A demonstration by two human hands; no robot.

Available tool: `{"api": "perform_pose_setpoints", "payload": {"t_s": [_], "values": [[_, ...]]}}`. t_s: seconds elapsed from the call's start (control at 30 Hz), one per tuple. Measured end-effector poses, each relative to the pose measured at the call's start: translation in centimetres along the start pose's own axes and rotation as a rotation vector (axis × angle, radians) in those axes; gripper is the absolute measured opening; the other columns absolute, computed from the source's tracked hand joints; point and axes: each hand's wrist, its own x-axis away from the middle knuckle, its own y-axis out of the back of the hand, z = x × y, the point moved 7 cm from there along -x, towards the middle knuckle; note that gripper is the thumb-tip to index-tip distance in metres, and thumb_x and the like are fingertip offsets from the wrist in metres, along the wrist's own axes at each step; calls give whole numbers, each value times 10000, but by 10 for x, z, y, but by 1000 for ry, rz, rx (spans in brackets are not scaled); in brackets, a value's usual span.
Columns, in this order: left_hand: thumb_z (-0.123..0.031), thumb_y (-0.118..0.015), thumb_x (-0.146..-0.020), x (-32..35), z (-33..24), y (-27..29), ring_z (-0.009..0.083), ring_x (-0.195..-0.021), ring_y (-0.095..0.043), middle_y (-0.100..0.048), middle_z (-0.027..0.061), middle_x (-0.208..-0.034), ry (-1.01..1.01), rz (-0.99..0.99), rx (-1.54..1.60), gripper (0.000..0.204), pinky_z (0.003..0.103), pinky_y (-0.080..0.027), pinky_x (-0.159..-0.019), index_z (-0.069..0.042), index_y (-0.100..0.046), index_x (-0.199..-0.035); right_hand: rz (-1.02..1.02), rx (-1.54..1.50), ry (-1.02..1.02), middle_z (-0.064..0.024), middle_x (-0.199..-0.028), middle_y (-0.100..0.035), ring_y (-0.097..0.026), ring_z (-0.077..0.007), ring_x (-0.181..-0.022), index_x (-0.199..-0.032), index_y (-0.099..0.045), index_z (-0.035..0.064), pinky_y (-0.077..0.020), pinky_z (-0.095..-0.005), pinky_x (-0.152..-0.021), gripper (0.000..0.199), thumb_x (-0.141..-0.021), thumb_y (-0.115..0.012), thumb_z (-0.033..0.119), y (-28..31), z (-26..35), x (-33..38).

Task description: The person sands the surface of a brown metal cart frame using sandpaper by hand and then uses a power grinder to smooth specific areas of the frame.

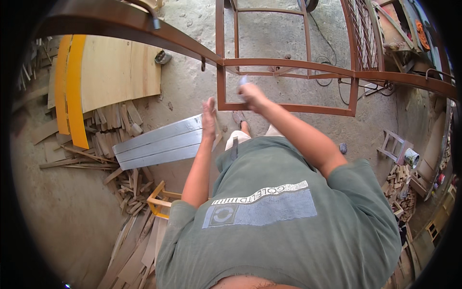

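Note:
A reddish-brown metal frame (288, 62) stands in front of me, with a long bar crossing from left to right. My right hand (252, 97) is closed around a small pale whitish thing (243, 80), too blurred to name, at the left upright of the frame's lower rectangle. Left of that upright, my left hand (208, 119) is raised with its fingers stretched out. It holds nothing and appears apart from the metal. Below and beyond it lies a long silver-coloured panel (161, 144); whether the hand touches its end, I cannot tell.
On the left are a large plywood sheet (120, 72), orange-yellow boards (77, 91) and heaps of wood offcuts (134, 185). A small yellow wooden frame (161, 200) stands near my left elbow. To the right sit a small stool (394, 146) and a paint tin (411, 157). A cable (327, 41) crosses the concrete floor.

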Motion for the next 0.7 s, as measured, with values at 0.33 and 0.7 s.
{"api": "perform_pose_setpoints", "payload": {"t_s": [0.33,0.7], "values": [[-748,-133,-974,-2,12,-10,247,-1438,-356,-428,127,-1526,76,264,143,937,415,-202,-1202,-24,-338,-1532,315,120,306,-157,-925,-639,-591,-234,-976,-1134,-551,-8,-491,-445,-881,337,-1049,-297,197,-71,7,32],[-832,-251,-909,35,103,93,249,-1135,-608,-606,171,-1285,189,126,51,988,422,-422,-1041,-35,-525,-1425,-40,1604,1225,-89,-1628,-275,-207,-326,-1511,-1502,-402,69,-162,-504,-1226,649,-954,-550,385,-85,46,67]]}}
